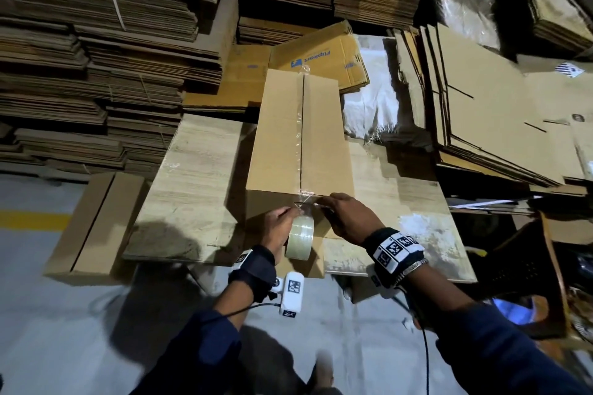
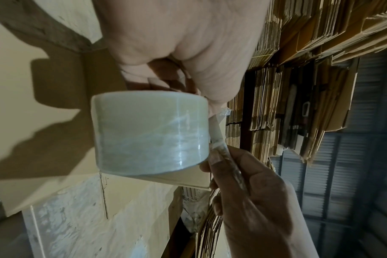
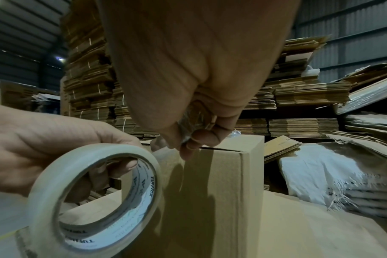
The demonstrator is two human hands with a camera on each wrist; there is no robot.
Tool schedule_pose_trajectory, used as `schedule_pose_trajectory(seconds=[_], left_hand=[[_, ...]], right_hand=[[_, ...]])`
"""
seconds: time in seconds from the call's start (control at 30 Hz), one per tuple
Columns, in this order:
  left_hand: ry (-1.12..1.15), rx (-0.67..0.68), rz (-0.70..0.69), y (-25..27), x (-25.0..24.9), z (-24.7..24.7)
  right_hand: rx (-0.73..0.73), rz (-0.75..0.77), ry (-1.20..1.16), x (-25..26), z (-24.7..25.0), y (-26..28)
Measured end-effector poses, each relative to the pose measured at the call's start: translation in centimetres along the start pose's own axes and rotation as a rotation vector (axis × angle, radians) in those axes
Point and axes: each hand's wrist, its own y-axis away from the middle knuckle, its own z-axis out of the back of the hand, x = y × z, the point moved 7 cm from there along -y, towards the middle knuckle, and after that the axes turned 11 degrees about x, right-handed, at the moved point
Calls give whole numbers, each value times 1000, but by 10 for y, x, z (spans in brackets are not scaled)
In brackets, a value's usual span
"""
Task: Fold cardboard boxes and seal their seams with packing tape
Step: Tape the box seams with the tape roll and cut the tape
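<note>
A tall folded cardboard box [image 1: 298, 138] lies on a wood-grain table [image 1: 192, 186], with clear tape [image 1: 300, 125] running along its centre seam to the near edge. My left hand [image 1: 284, 216] grips a roll of clear packing tape [image 1: 300, 236] just below that edge, fingers hooked through the core [image 3: 121, 167]. A short stretch of tape runs from the roll [image 2: 150, 132] up to the box. My right hand [image 1: 330, 204] pinches a thin blade-like tool [image 2: 216, 134] against this stretch, beside the roll. The tool's make is hard to tell.
High stacks of flat cardboard [image 1: 96, 58] stand at the left and back. Flattened boxes [image 1: 481, 122] lean at the right. A printed flat box [image 1: 321, 58] and a white woven sack [image 1: 372, 99] lie behind the table. Another flat box [image 1: 96, 224] rests at the table's left side.
</note>
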Motion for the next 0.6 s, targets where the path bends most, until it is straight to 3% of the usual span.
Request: schedule_pose_trajectory(seconds=[0.33, 0.6], left_hand=[[-39, -48, -26, 3, -6, 3], [-52, -68, -30, 7, 1, 24]], right_hand=[[38, -62, 244, 19, 0, -27], [254, -245, 355, -10, -3, -2]])
